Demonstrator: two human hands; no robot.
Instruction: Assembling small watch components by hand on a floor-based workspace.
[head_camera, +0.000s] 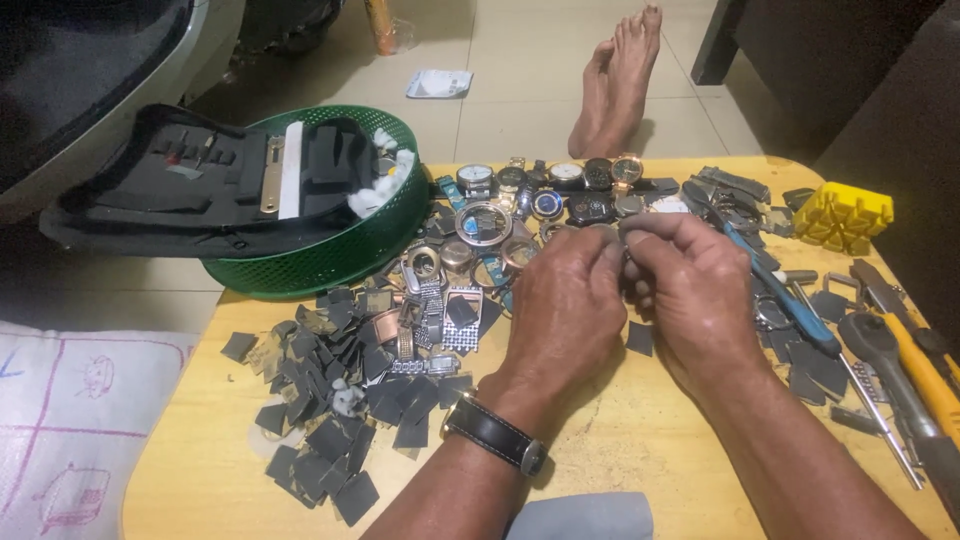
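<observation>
A small metal watch part (622, 243), mostly hidden, sat pinched between both sets of fingertips above the middle of the wooden table (620, 440). Leftmost lay a green basket (345, 250) holding a black tool case (200, 185), then a heap of dark square pads (330, 400). The left hand (565, 300), strapped watch (495, 433) at its wrist, and the right hand (690, 285) closed on the part. Beyond them lay a blue-handled tool (790, 295) and a yellow block (843, 215).

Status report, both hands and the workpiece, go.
Left hand and right hand together, pinching a small part, too hidden to identify. Watches beyond; dark squares to the left.
</observation>
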